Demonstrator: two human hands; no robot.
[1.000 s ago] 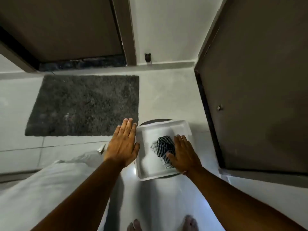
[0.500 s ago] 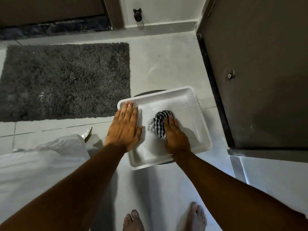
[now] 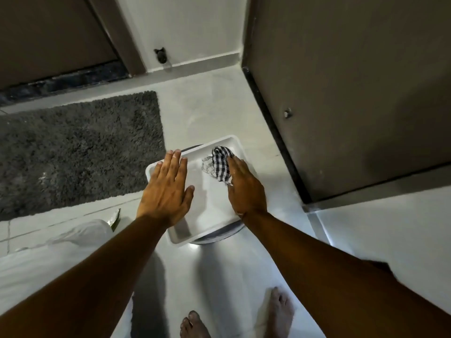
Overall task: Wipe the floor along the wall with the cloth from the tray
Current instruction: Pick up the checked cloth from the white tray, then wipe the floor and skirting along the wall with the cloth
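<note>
Floor: a pale grey glossy tiled floor (image 3: 219, 106) is seen, bounded at the far side by a white painted wall (image 3: 195, 28) with a light skirting strip; the strip along this wall is judged not yet wiped.
Mat: a dark grey shaggy rectangular mat (image 3: 73, 147) is laid left of the tray, well apart from the cloth.
Tray: a white shallow rectangular plastic tray (image 3: 214, 211) is seated on a round dark-rimmed base that shows only at its near and far edges.
Risk, tray: the tray could be tipped or slid off that base if the cloth is pulled up sharply, since the base is narrower than the tray's corners.
Risk, cloth: the cloth could be dropped or dragged over the tray's right rim, because only part of it appears to be gathered.
Left hand: the left hand (image 3: 168, 189) is held flat, palm down, fingers straight and together, over the tray's left rim; nothing is gripped. Whether the rim is pressed cannot be told.
Right hand: the right hand (image 3: 246, 189) is reached in along the tray's right edge, fingers curled on the cloth; the hold looks closed but partial.
Cloth: a black-and-white checked crumpled fabric cloth (image 3: 218, 164) is bunched at the tray's far right corner, seemingly half lifted, under the right fingertips.
</note>
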